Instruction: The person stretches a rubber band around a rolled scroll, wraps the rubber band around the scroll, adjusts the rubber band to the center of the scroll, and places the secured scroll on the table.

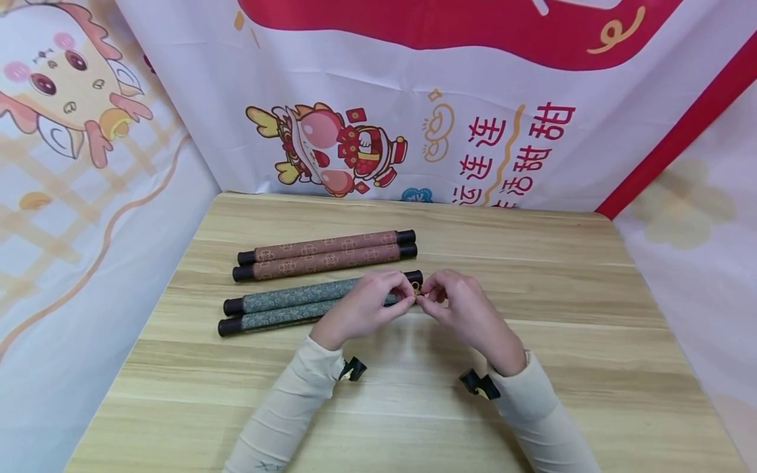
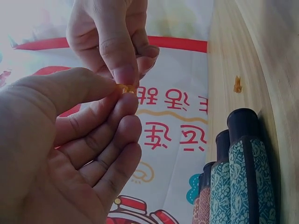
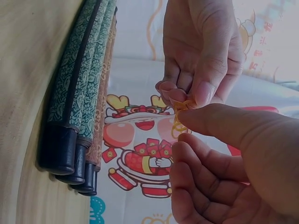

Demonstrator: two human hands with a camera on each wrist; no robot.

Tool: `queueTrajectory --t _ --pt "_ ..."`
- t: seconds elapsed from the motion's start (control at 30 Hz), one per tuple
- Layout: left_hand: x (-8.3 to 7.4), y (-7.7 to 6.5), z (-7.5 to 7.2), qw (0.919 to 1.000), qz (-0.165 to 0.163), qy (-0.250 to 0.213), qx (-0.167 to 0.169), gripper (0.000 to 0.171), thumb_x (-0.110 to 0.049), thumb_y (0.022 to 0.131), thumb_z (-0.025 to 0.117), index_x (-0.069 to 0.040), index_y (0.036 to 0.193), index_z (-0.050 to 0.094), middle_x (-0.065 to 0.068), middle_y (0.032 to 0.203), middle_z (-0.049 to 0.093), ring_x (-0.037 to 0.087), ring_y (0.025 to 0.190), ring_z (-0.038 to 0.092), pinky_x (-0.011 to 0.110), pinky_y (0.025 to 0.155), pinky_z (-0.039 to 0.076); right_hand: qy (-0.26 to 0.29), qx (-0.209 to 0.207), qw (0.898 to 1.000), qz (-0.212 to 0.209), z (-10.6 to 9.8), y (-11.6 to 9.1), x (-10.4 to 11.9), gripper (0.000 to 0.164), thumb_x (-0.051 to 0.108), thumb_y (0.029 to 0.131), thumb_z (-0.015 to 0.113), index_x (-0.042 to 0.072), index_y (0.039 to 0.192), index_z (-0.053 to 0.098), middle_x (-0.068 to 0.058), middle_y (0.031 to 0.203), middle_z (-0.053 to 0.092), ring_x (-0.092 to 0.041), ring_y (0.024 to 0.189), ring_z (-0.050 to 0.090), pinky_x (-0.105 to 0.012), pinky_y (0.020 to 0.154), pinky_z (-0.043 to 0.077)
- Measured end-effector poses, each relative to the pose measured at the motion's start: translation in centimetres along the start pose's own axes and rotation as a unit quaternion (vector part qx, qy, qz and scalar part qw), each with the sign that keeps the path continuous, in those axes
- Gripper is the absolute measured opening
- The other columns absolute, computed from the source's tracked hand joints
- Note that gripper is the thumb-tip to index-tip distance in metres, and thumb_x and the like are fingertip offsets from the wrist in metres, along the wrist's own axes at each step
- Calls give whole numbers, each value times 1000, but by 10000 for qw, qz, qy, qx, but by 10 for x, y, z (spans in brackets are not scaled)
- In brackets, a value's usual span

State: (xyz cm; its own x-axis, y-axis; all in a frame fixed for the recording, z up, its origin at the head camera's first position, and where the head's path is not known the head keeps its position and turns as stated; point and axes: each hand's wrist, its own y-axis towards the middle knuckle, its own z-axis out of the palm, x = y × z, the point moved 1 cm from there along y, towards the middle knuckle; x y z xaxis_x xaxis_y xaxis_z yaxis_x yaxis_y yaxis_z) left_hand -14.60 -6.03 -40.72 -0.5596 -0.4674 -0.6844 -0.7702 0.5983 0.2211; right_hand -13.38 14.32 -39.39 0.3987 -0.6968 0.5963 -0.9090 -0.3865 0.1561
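Both hands meet close over the right end of the green scrolls. The left hand (image 1: 368, 303) pinches a small yellow-orange rubber band (image 3: 178, 119) between thumb and forefinger. From the other side, the right hand (image 1: 467, 310) pinches the same band, thumb against forefinger; loops of it hang out in the right wrist view. The green scrolls (image 1: 301, 297), a patterned pair with black end caps, lie side by side, partly hidden behind the left hand. Another small yellow-orange piece (image 2: 238, 85) lies on the table just past their ends.
Behind the green pair lies a reddish-brown pair of scrolls (image 1: 322, 255) with black ends. They rest on a wood-grain table (image 1: 591, 368). A white printed cloth (image 1: 367, 72) hangs along the back, with more printed cloth at both sides.
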Motion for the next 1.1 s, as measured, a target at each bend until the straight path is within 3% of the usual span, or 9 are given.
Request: queueTrajectory --t 0.13,0.27,0.47,0.8,0.93,1.1 --pt "0 1 2 9999 1 110 39 5 -15 102 69 -12 99 71 -1 98 71 9 91 66 26 87 59 -70 -41 9999 -81 1 0 0 8 11 92 80 10 93 72 -1 87 71 -9 77 64 -28 68 59" --pt "-1 1 2 9999 -6 100 96 5 -15 102 68 -13 99 70 -2 98 71 9 92 66 29 87 59 -86 51 9998 -161 3 1 1 5 7 93 79 9 94 74 -1 87 72 -10 78 65 -34 70 62" --pt "2 -1 -3 9997 -162 -134 119 4 -14 103 67 -11 100 69 1 99 71 12 94 67 36 89 61 -55 174 9997 -130 3 2 0 4 7 94 76 8 91 74 -1 86 72 -9 76 65 -28 68 60" --pt "19 -8 -27 9986 -370 -126 -352 4 -11 103 67 -9 101 69 3 99 73 14 93 69 34 87 62 -61 114 9998 137 -6 1 -9 6 8 95 75 13 92 73 1 86 71 -9 76 63 -24 67 56" --pt "24 -11 -32 9982 -455 -70 -393 4 -13 103 66 -10 100 69 1 97 72 12 92 68 30 86 61 -71 11 9999 74 -11 0 -10 7 9 96 74 13 91 72 0 86 71 -10 77 64 -27 68 57" --pt "31 -14 -37 9978 -475 77 -464 5 -12 101 65 -10 98 68 1 95 72 14 92 68 34 88 60 -200 -115 9997 108 -20 -1 -16 7 10 97 71 12 90 71 -1 86 71 -12 78 64 -29 68 56"
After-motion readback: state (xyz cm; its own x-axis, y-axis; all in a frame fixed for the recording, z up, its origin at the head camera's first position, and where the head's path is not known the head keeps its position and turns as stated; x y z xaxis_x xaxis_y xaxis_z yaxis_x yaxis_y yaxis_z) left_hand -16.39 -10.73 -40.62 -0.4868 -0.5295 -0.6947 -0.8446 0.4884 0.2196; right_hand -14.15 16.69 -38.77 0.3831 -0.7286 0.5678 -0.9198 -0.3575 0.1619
